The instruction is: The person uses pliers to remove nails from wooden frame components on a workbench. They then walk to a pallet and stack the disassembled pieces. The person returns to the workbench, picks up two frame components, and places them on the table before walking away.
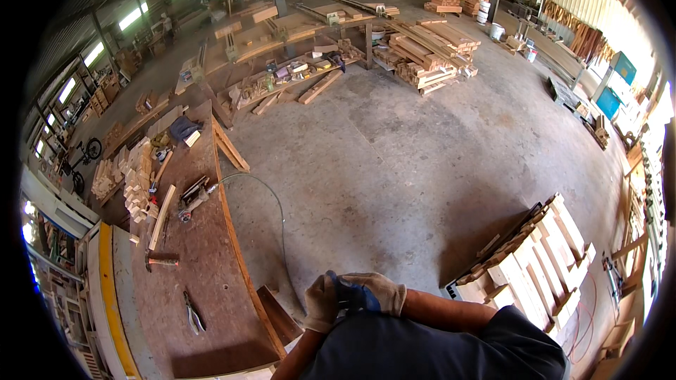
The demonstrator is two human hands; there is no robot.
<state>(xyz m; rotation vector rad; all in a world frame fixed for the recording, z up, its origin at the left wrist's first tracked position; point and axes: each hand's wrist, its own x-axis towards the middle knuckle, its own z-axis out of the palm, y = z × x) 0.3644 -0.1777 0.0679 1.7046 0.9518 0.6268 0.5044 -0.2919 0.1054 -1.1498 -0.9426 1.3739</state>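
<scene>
My left hand (pixel 322 302) and my right hand (pixel 373 291) meet close in front of my body, both in pale work gloves with blue areas. The left fingers are curled closed against the right hand. Blue material shows between the two hands; I cannot tell whether it is glove coating or a separate thing. The right fingers bend inward toward the left and are partly hidden. To the left stands a brown workbench (pixel 232 302), bearing pliers (pixel 192 314), a hammer (pixel 163 262) and an air nailer (pixel 195 200) with a hose (pixel 282 219).
Stacked wooden blocks (pixel 134 190) and a dark cloth (pixel 184 129) lie along the bench. A slatted wooden stack (pixel 546 260) stands at my right. Farther off are a cluttered low shelf (pixel 282 77), lumber piles (pixel 429 53) and blue machinery (pixel 616 84). Concrete floor (pixel 373 183) spreads ahead.
</scene>
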